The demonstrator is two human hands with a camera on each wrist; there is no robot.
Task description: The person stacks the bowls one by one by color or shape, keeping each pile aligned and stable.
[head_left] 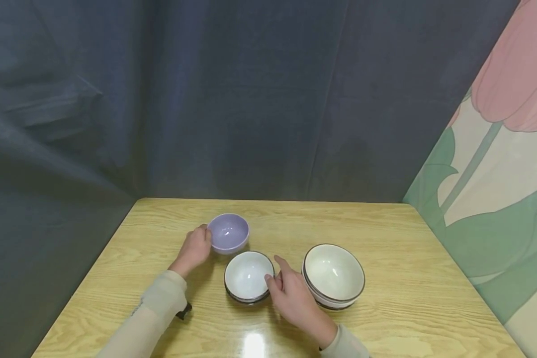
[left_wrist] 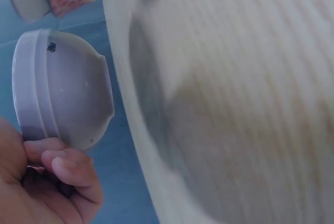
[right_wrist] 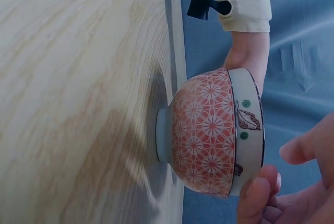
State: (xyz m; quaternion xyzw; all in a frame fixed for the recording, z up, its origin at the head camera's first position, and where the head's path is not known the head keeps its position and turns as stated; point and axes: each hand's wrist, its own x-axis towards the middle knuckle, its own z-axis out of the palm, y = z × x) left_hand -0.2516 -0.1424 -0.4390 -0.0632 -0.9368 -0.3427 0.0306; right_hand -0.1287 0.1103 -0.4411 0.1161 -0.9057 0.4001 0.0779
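My left hand (head_left: 195,248) pinches the left side of a purple bowl (head_left: 228,232). In the left wrist view this bowl (left_wrist: 78,91) hangs above the table with its foot clear of the wood. A smaller dark-rimmed bowl (head_left: 249,275), white inside, stands upright just in front of it. The right wrist view shows its red floral outside (right_wrist: 206,132) and pale rim band. At this bowl's right side is my right hand (head_left: 294,299), fingertips against the outer rim and thumb apart above the opening. The right palm is hidden in the head view.
A larger cream bowl (head_left: 334,273) with a dark rim stands right of my right hand. The wooden table (head_left: 385,323) runs back to a dark curtain (head_left: 268,99). A flower-patterned cloth (head_left: 496,199) hangs along the right side. A small black piece (head_left: 184,312) shows by the left sleeve.
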